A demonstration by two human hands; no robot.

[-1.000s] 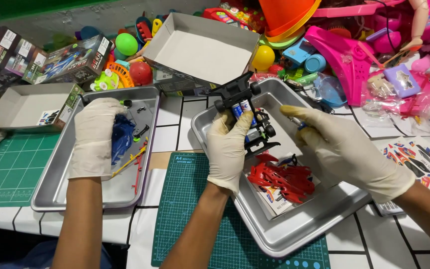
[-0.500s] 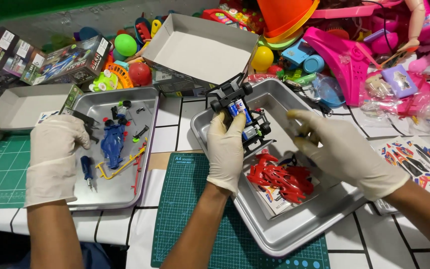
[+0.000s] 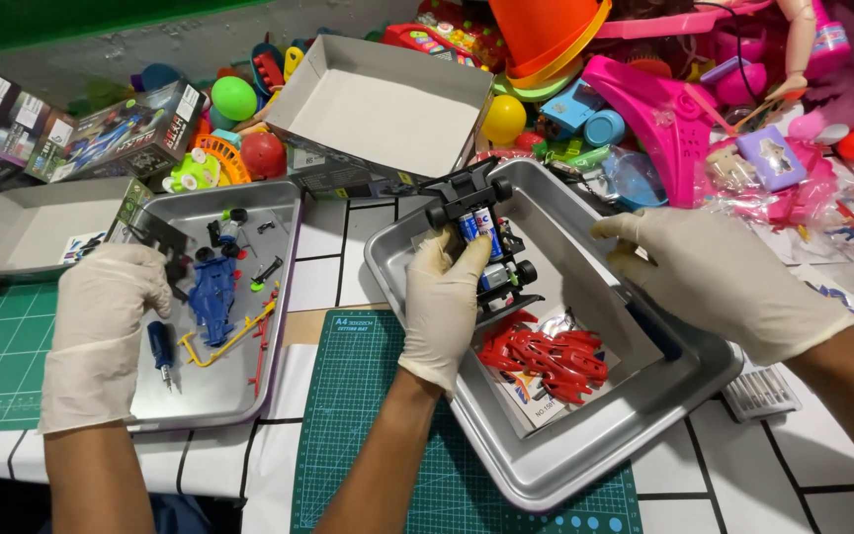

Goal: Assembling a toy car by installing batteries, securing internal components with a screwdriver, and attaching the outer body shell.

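We looked down on a white tiled table [image 3: 348,247] backed by a heap of bright plastic toys [image 3: 664,89] and an open cardboard box [image 3: 387,99]. Two shallow metal trays sat on it: the right tray [image 3: 644,415], tilted across a green cutting mat [image 3: 368,435], and the left tray [image 3: 279,297] beside it.

Our left hand [image 3: 442,307], in a pale glove, reached into the right tray. Its fingers were curled and its thumb pressed in, pinching a small black toy car [image 3: 481,232] with a blue body. The car was held nose-up above the tray's far corner. Red plastic parts [image 3: 546,356] lay on a paper sheet just below it.

Our right hand [image 3: 719,277], also gloved, lay palm-down over the tray's right side with its fingers together. A dark tool handle [image 3: 654,331] showed under the palm. We could not tell whether the hand gripped it.

A co-worker's gloved hand [image 3: 106,316] rested, loosely curled, on the left tray's near edge. Beside it lay a blue car shell [image 3: 212,297], a yellow parts frame [image 3: 229,336] and a small screwdriver [image 3: 160,351].

We judged the grip on the car light. If the smooth glove slipped, the car could drop onto the red parts and scatter them. Pressing on the tray's overhanging side might tip it.
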